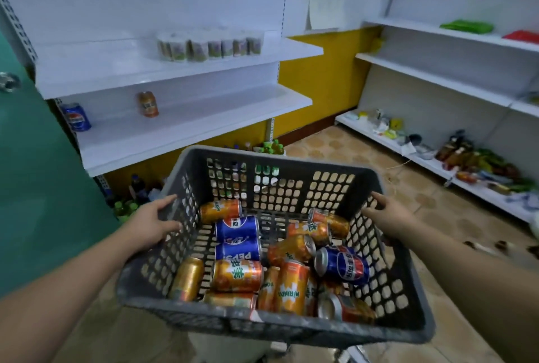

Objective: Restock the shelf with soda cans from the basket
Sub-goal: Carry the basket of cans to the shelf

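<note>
A dark grey perforated basket (pixel 294 326) fills the lower middle of the head view. Several orange Mirinda cans (pixel 236 275) and blue Pepsi cans (pixel 347 265) lie on their sides inside it. My left hand (pixel 154 221) grips the basket's left rim, fingers over the edge. My right hand (pixel 389 214) holds the right rim the same way. On the white lower shelf (pixel 204 126) ahead stand one blue Pepsi can (pixel 76 117) at the left and one orange can (pixel 148 104) further back.
The upper shelf (pixel 145 71) carries a row of wrapped cups (pixel 210 45). Bottles (pixel 128 199) stand on the floor under the shelf unit. A second shelf unit (pixel 437 71) runs along the right wall with assorted goods (pixel 466 155) low down. A green door (pixel 38 187) is at left.
</note>
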The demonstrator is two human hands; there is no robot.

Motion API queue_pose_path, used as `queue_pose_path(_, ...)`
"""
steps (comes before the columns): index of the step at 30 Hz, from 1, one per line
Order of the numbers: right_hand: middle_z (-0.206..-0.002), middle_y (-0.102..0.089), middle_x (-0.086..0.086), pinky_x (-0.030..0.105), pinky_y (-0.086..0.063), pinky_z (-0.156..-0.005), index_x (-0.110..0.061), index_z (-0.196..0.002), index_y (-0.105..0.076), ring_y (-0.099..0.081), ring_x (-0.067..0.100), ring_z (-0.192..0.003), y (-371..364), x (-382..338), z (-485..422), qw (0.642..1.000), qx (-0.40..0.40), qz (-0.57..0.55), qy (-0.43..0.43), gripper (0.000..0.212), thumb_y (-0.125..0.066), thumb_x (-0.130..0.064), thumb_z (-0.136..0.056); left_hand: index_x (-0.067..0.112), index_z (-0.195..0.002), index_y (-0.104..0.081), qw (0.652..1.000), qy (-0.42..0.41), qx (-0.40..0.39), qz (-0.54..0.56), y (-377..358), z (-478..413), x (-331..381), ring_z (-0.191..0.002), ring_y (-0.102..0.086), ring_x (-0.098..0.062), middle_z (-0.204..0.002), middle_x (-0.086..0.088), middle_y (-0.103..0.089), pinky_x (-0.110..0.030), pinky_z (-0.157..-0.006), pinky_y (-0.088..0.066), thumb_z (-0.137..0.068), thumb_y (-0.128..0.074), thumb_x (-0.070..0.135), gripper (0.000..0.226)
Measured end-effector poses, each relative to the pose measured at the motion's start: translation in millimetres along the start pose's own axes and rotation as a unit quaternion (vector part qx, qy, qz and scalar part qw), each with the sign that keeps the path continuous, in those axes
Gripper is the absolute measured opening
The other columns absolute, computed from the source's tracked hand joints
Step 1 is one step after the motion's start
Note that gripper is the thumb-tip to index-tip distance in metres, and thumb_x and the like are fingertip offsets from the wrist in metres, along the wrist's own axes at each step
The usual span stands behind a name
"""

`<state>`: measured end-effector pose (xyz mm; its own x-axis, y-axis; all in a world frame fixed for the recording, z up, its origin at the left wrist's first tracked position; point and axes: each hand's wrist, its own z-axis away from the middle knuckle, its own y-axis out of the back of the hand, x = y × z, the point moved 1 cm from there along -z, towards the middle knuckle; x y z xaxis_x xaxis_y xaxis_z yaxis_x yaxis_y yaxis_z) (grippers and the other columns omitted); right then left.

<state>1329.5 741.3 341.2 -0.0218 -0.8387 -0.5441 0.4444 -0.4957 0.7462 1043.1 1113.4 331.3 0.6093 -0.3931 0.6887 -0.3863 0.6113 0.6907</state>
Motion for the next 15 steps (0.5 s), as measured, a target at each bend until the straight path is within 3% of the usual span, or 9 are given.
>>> queue_pose_path(3, -0.095, -0.063, 0.008, 0.041, -0.062, -0.065, -0.036, -0.150, -0.027, -0.071, 0.025, -0.075, 13, -9, -38, 1.000, 0.013, -0.007, -0.014, 0.063, -0.057, -0.038, -0.095, 0.028, -0.142, -0.043, 1.000, -0.014, -0.010, -0.020, -4, -54, 26, -0.082, -0.066, -0.022, -0.122, -0.013, -0.061, -0.028, -0.066, -0.054, -0.079, -0.077, 0.015, 0.073)
queue_pose_path(11, -0.097, -0.065, 0.013, 0.033, -0.058, -0.055, -0.037, -0.150, -0.025, -0.065, 0.021, -0.063, 48, -8, -175, 0.999, 0.008, -0.036, -0.026, 0.064, -0.058, -0.036, -0.094, 0.029, -0.143, -0.042, 0.998, -0.008, -0.021, -0.059, -57, -161, 96, -0.091, -0.066, -0.026, -0.131, -0.014, -0.056, -0.035, -0.078, -0.054, -0.077, -0.078, 0.017, 0.076)
queue_pose_path(15, -0.112, -0.062, 0.014, 0.034, -0.058, -0.059, -0.039, -0.149, -0.025, -0.068, 0.021, -0.073, 69, -7, -227, 0.998, 0.016, -0.045, -0.029, 0.065, -0.058, -0.037, -0.094, 0.035, -0.142, -0.042, 0.999, -0.009, -0.012, -0.049, -79, -210, 125, -0.100, -0.063, -0.025, -0.130, -0.011, -0.058, -0.042, -0.089, -0.053, -0.077, -0.078, 0.019, 0.076)
